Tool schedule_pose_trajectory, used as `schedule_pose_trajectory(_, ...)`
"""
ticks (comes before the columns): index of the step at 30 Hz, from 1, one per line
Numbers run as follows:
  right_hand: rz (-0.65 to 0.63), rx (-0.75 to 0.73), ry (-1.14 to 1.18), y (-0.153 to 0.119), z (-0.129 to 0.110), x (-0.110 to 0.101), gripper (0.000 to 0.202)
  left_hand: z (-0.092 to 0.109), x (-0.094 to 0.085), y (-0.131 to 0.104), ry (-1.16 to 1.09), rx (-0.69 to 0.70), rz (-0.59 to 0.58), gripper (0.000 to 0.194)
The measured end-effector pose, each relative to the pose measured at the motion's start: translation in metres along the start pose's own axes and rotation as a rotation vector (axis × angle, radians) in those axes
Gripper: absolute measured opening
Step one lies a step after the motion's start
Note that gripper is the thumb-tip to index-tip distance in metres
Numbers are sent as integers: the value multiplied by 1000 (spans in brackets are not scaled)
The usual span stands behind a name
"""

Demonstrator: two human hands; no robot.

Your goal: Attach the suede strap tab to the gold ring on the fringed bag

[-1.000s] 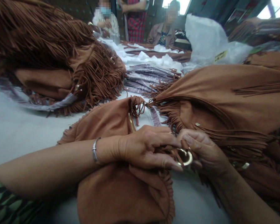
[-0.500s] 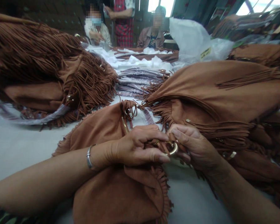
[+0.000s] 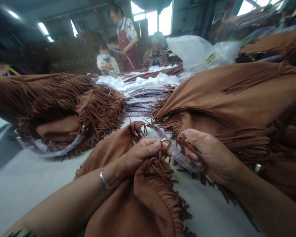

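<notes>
A brown fringed bag (image 3: 118,210) lies on the table in front of me, beneath my left forearm. My left hand (image 3: 140,153) is closed, pinching a gold metal ring (image 3: 166,141) at the bag's edge between thumb and fingers. To its right, apart from the ring, my right hand (image 3: 207,153) grips the brown end of a strap (image 3: 183,139). Clear plastic wrapping (image 3: 180,156) covers what seems to be more of this strap, running behind the hands. My right fingers are partly hidden behind the strap end.
Brown fringed bags are heaped at left (image 3: 56,123) and right (image 3: 236,92). Plastic-wrapped pieces (image 3: 145,98) form a stack in the middle. White plastic sheeting (image 3: 192,49) stands behind the right heap. Several people are at the far side, one in a red checked apron (image 3: 124,46).
My hands have moved apart; the strap end in my right hand is now away from the ring, which my left hand tilts upward. The camera view has lifted.
</notes>
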State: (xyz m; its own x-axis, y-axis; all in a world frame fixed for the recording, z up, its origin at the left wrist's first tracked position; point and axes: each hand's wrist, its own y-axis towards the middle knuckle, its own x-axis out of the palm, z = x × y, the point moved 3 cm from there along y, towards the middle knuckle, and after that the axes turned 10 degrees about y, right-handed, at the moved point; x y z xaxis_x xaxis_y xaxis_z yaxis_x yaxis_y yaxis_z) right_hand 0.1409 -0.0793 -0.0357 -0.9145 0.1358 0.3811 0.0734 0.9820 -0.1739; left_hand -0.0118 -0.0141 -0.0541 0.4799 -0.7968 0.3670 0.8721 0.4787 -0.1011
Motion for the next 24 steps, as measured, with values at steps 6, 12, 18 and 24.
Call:
schedule_pose_trajectory(6, -35, -107, -248, 2, 0, 2, 38, 2, 1, 1, -49, -24, 15, 35)
schedule_pose_trajectory(12, -149, -63, -231, 2, 0, 0, 44, 2, 0, 0, -91, 7, 34, 34)
schedule_pose_trajectory(18, -183, -41, -248, 0, -1, 1, 47, 3, -1, 1, -112, -25, -23, 31)
schedule_pose_trajectory(24, -255, -27, -417, -7, -9, 1, 48, 0, -8, 4, -121, -9, -92, 31)
